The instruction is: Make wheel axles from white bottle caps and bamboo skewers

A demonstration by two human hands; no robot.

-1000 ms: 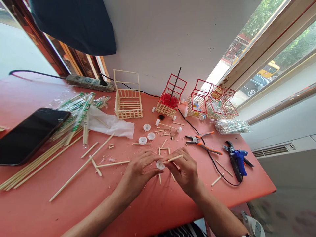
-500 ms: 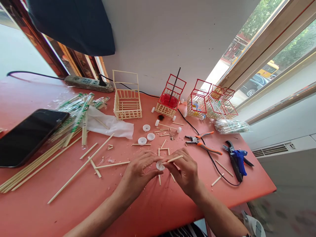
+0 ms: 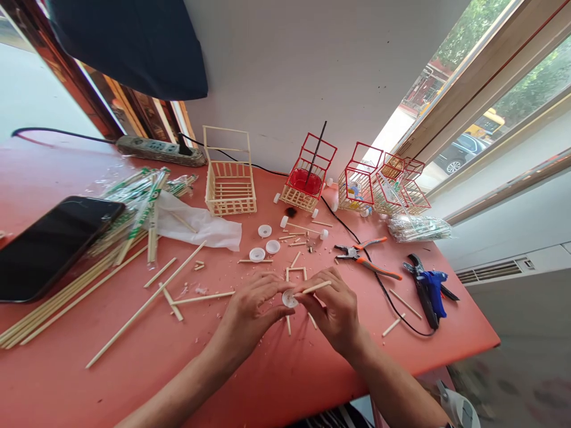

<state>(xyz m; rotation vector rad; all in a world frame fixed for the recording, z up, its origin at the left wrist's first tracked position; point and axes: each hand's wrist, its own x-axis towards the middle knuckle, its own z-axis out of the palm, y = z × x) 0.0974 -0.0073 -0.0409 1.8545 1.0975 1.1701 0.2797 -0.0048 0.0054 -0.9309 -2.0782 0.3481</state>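
Note:
Between thumb and fingers, my left hand pinches a white bottle cap by its edge, its hollow side facing me. My right hand is closed on a short wooden stick, whose near end meets the inside of the cap. Below and behind both hands lies a small frame of sticks, partly hidden by my fingers. Several loose white caps rest just beyond my left hand. Past them, a stick axle carries a white cap on each end.
A plain stick cart body and red-trimmed carts stand along the wall. Pliers and a blue glue gun with a black cord lie right. Left are a phone, wrapped chopsticks and a long stick.

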